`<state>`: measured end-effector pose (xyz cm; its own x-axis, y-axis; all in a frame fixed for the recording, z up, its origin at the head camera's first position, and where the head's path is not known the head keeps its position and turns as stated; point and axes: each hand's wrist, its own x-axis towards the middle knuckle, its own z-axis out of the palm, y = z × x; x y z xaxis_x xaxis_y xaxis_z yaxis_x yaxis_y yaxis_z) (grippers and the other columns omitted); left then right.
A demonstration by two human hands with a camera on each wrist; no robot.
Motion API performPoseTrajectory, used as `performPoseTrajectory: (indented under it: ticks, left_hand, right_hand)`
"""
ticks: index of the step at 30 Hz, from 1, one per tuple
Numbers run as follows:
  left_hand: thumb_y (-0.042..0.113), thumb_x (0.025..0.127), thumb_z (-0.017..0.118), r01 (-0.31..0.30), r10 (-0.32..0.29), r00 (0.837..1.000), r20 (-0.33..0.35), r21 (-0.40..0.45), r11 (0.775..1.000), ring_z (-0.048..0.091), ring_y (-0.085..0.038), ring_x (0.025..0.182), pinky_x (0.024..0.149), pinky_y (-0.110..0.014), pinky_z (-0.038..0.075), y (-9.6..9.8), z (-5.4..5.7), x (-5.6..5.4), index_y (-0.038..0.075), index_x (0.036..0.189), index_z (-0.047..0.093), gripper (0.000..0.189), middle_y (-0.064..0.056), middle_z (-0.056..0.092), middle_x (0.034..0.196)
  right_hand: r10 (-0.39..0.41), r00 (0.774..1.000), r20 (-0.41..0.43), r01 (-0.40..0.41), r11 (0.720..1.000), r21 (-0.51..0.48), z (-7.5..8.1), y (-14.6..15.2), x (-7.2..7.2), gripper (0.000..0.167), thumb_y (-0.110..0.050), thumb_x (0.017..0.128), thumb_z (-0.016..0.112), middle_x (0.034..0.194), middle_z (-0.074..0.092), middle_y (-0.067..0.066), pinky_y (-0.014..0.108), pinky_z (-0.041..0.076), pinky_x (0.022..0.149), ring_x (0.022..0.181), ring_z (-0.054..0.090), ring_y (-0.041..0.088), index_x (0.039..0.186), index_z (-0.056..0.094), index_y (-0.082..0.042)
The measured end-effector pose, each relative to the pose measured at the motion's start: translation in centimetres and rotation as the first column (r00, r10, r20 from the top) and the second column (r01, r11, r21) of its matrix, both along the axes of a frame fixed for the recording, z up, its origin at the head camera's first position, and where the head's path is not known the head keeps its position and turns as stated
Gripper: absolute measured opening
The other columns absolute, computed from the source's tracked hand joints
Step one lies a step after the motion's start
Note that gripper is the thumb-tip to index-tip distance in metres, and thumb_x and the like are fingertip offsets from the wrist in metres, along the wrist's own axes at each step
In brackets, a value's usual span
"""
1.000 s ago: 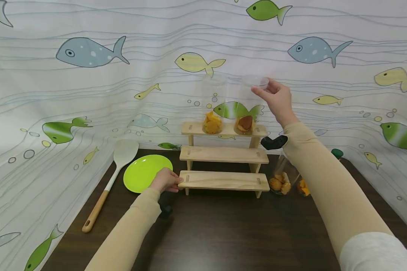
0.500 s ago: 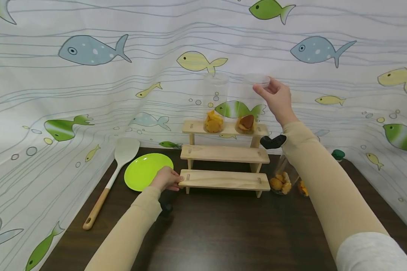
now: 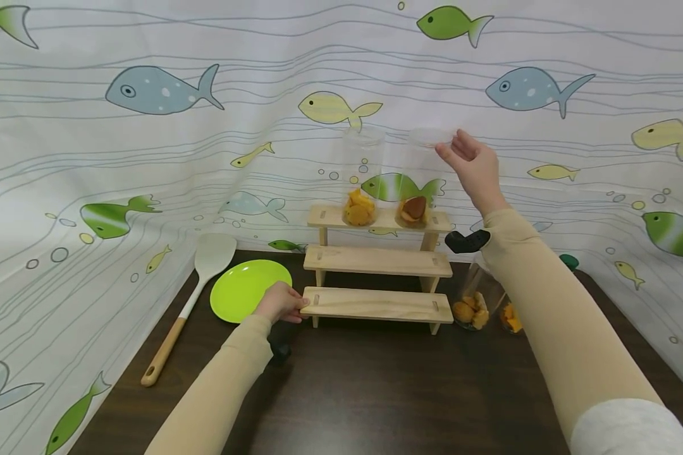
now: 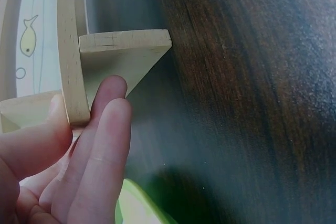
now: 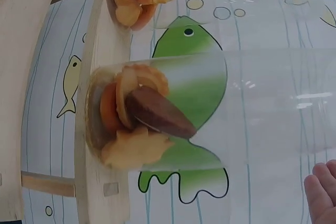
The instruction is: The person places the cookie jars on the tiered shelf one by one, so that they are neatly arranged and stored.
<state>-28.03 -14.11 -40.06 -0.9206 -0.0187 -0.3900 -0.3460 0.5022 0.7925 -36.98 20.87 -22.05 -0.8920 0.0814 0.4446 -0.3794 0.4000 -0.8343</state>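
Observation:
My left hand pinches the left end of the lowest step of a three-tier wooden stand. In the left wrist view, the thumb lies over the board and the fingers reach along its other side. Two tall clear jars with snacks in the bottom stand upright on the top step: a left jar and a right jar. Beside the right jar's rim is my right hand, fingers loosely bent and holding nothing. In the right wrist view its fingertips show apart from the jar wall.
Left of the stand lie a lime-green plate and a spatula with a wooden handle. On the dark table at right, two more snack jars stand, one jar partly behind the right sleeve. A fish-print curtain backs everything.
My right hand has let go of the right jar's rim and drawn slightly right. The jar stays on the top step. My left hand keeps its hold on the stand.

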Motion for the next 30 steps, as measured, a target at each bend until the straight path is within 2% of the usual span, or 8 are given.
performPoseTrajectory:
  ticks: [5, 13, 19, 22, 26, 30]
  left_hand:
    - [0.01, 0.088, 0.066, 0.005, -0.005, 1.0, -0.001, 0.002, 1.0, 0.069, -0.023, 0.069, 0.067, -0.032, 0.06, 0.1, -0.1, 0.2, -0.012, 0.106, 0.064, 0.028, -0.021, 0.066, 0.086]
    - [0.007, 0.089, 0.065, 0.014, -0.014, 1.0, -0.024, 0.014, 1.0, 0.066, -0.019, 0.064, 0.069, -0.035, 0.06, 0.2, -0.3, 0.4, -0.015, 0.107, 0.063, 0.028, -0.018, 0.063, 0.082]
    - [0.007, 0.09, 0.064, 0.025, -0.024, 0.999, -0.027, 0.025, 0.999, 0.069, -0.024, 0.069, 0.07, -0.036, 0.06, 0.3, -0.4, 0.4, -0.014, 0.107, 0.063, 0.028, -0.02, 0.064, 0.085]
    - [0.008, 0.09, 0.064, 0.025, -0.024, 0.999, -0.022, 0.026, 0.999, 0.07, -0.026, 0.071, 0.069, -0.035, 0.06, 0.1, -0.2, 0.5, -0.014, 0.107, 0.062, 0.028, -0.02, 0.064, 0.085]
    - [0.008, 0.09, 0.064, 0.025, -0.024, 1.0, -0.014, 0.019, 1.0, 0.069, -0.023, 0.069, 0.069, -0.035, 0.06, 0.0, -0.1, 0.3, -0.015, 0.108, 0.061, 0.029, -0.021, 0.064, 0.086]
    - [0.007, 0.09, 0.064, 0.022, -0.022, 1.0, -0.01, 0.017, 1.0, 0.07, -0.024, 0.07, 0.067, -0.033, 0.06, 0.0, -0.1, 0.1, -0.015, 0.108, 0.061, 0.029, -0.021, 0.063, 0.087]
  right_hand:
    - [0.018, 1.0, -0.018, -0.018, 1.0, -0.009, -0.5, 1.6, 1.0, 0.069, -0.04, 0.089, 0.065, 0.146, 0.043, 0.008, 0.03, 0.037, 0.11, 0.132, 0.044, 0.014, 0.146, 0.038, -0.011]
    - [0.047, 0.999, -0.018, -0.046, 0.999, 0.029, -2.1, 4.6, 2.8, 0.064, -0.033, 0.09, 0.064, 0.145, 0.044, 0.011, 0.031, 0.04, 0.107, 0.131, 0.045, 0.016, 0.145, 0.039, -0.01]
    - [0.052, 0.998, 0.016, -0.054, 0.995, 0.083, -2.9, 6.8, 4.4, 0.063, -0.033, 0.091, 0.063, 0.143, 0.047, 0.011, 0.031, 0.042, 0.106, 0.128, 0.049, 0.012, 0.145, 0.039, -0.012]
    - [0.068, 0.997, 0.042, -0.072, 0.993, 0.098, -3.3, 7.7, 5.1, 0.062, -0.031, 0.092, 0.062, 0.143, 0.046, 0.012, 0.025, 0.043, 0.104, 0.128, 0.049, 0.012, 0.146, 0.038, -0.012]
    - [0.09, 0.994, 0.064, -0.098, 0.987, 0.127, -4.0, 8.7, 6.2, 0.061, -0.028, 0.093, 0.061, 0.144, 0.044, 0.013, 0.011, 0.045, 0.093, 0.128, 0.048, 0.013, 0.146, 0.036, -0.011]
    - [0.081, 0.992, 0.096, -0.095, 0.984, 0.148, -5.0, 9.6, 7.1, 0.061, -0.029, 0.093, 0.061, 0.145, 0.043, 0.013, 0.007, 0.045, 0.09, 0.128, 0.048, 0.012, 0.147, 0.036, -0.014]
